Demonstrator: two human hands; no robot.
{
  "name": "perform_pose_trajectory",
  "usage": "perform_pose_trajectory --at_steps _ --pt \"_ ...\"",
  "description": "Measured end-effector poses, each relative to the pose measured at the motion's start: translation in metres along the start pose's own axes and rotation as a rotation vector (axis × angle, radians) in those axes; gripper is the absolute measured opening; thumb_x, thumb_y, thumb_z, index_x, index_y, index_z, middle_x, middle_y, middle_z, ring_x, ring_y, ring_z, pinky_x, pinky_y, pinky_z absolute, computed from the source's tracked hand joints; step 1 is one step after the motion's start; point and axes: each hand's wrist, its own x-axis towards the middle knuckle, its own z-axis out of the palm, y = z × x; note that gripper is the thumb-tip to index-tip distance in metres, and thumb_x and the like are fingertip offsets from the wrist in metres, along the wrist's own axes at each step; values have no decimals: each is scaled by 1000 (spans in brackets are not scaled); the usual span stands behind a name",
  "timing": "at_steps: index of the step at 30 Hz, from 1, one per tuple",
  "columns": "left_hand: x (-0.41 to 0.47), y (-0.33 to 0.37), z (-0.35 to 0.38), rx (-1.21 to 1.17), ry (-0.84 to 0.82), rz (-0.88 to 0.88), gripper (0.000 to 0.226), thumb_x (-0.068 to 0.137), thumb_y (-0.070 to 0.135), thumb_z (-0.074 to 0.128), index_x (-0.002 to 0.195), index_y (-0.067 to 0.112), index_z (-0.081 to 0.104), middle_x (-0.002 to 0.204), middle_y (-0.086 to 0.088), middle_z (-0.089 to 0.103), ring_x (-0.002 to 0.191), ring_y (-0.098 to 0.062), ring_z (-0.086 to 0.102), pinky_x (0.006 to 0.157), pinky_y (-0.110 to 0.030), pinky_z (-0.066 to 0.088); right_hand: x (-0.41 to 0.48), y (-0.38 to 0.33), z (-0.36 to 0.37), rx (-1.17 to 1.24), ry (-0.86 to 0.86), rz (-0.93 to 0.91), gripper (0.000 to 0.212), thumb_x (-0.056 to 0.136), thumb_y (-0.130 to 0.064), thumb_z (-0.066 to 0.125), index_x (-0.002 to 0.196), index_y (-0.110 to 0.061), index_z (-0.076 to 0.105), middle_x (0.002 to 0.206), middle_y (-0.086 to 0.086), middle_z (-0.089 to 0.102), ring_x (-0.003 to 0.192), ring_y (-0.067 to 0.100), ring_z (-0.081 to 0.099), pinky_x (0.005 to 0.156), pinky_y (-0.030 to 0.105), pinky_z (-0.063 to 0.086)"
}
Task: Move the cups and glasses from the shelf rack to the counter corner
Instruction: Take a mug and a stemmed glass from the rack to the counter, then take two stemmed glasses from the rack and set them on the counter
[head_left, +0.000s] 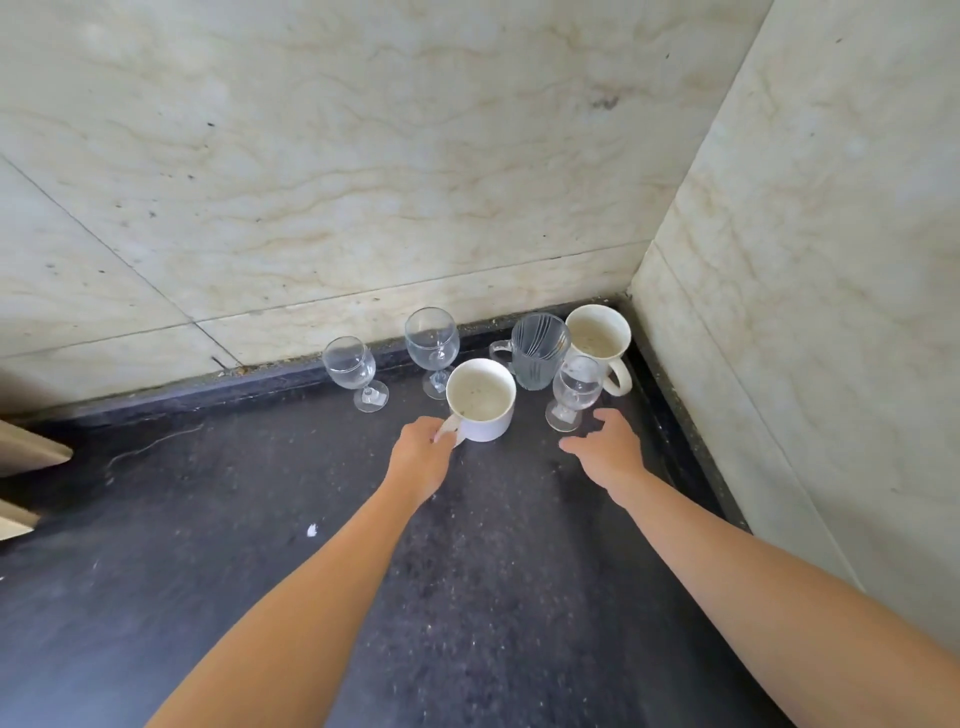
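Note:
A white mug stands on the dark counter, and my left hand grips its handle. My right hand hovers with fingers spread just in front of a small stemmed glass, not touching it. Behind that glass, in the corner, stand a ribbed glass mug and a taller white mug. Two clear wine glasses stand along the back wall: one at the middle, one further left. The shelf rack is out of view.
Marble-tiled walls close the corner behind and on the right. A pale wooden object pokes in at the left edge. A small white speck lies on the counter.

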Motion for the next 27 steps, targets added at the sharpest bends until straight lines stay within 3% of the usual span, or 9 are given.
perform_pose_trajectory --at_steps 2,5,7,9,12,14,17,19,27 --pt "-20 -5 -9 20 49 -27 10 93 19 47 101 19 53 99 -3 52 78 -23 48 62 -25 39 -18 4 2 -166 -96 -17 60 78 -28 74 133 -15 52 126 8 60 111 27 59 91 36 47" --pt "-55 -18 -32 101 59 -75 20 86 10 41 70 21 39 77 -4 43 67 -22 32 61 -29 29 -52 -11 13 -362 -226 -142 45 80 -32 69 122 -19 61 124 4 63 111 25 60 89 34 48" --pt "-88 -35 -55 166 97 -107 26 84 9 39 60 16 36 68 -8 41 63 -26 29 57 -28 28 -80 -32 26 -494 -284 -274 41 82 -35 65 120 -23 61 122 2 64 109 25 60 87 34 48" --pt "-114 -54 -72 177 108 -148 20 84 13 38 69 10 50 72 -17 51 63 -33 34 55 -28 33 -98 -52 40 -593 -341 -394 40 86 -36 62 124 -24 59 121 3 64 111 25 57 86 34 45" --pt "-170 -97 -108 187 181 -216 27 87 21 39 94 12 64 95 -14 67 70 -33 58 61 -35 51 -146 -85 75 -721 -427 -591 39 90 -34 59 127 -22 55 118 4 64 109 26 58 89 35 47" --pt "-214 -128 -133 193 240 -266 27 88 23 38 94 15 63 100 -13 66 82 -36 65 68 -36 55 -188 -108 106 -815 -468 -730 38 91 -33 57 127 -22 55 118 4 63 108 28 59 88 36 47" --pt "-290 -185 -171 211 368 -318 25 87 25 37 88 21 62 97 -8 68 82 -32 66 67 -32 52 -270 -129 163 -943 -544 -944 37 92 -31 55 128 -23 54 122 5 62 107 29 60 85 36 45" --pt "-343 -219 -192 238 441 -356 25 87 26 38 89 23 62 100 -7 70 87 -32 65 74 -33 53 -327 -132 198 -1001 -603 -1073 37 93 -30 53 129 -22 54 120 5 62 106 28 60 85 36 47" --pt "-606 -379 -247 264 665 -506 18 87 29 42 88 23 59 91 -3 64 88 -29 60 76 -35 50 -600 -75 326 -1155 -793 -1548 35 91 -29 51 125 -21 54 120 7 63 102 30 60 80 37 48"
